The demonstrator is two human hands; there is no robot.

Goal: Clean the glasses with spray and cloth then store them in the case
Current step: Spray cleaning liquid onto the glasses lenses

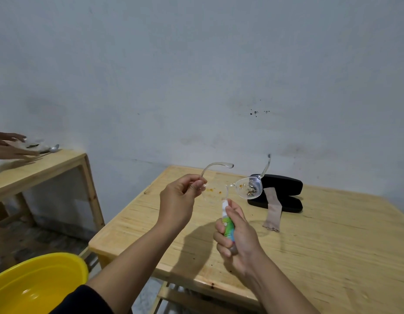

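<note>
Pale grey painted wall (196, 64) fills the upper half, a few dark specks on it right of centre. Light plywood worktop (321, 245) takes the lower right; a second light wooden table (38, 168) stands well apart at left, against the same wall. Round yellow plastic basin (38, 282) sits bottom left, lower than the worktop edge, only partly in view.

Black hard glasses case (282, 184) lies open on the worktop near the wall, both halves showing. Beige cleaning cloth (273, 214) is draped over the front half of the case, its scalloped end trailing onto the wood.

Left hand (180, 198) closed in a pinch on the clear plastic-framed glasses (250, 188), gripping at the left end of the frame where the temple joins. Glasses are held in the air above the worktop, temples unfolded and pointing up and away. The right lens is smeared with orange and brownish specks; orange flecks also show near the left lens.

Right hand (237, 234) wrapped shut around the small spray bottle with a green and multicolour label (228, 225), held upright, white nozzle just below the bridge of the glasses, a finger lying on top of the nozzle.

Far left: another person's two hands (8, 146), blurred, over the second table beside a metal spoon (52, 148).
</note>
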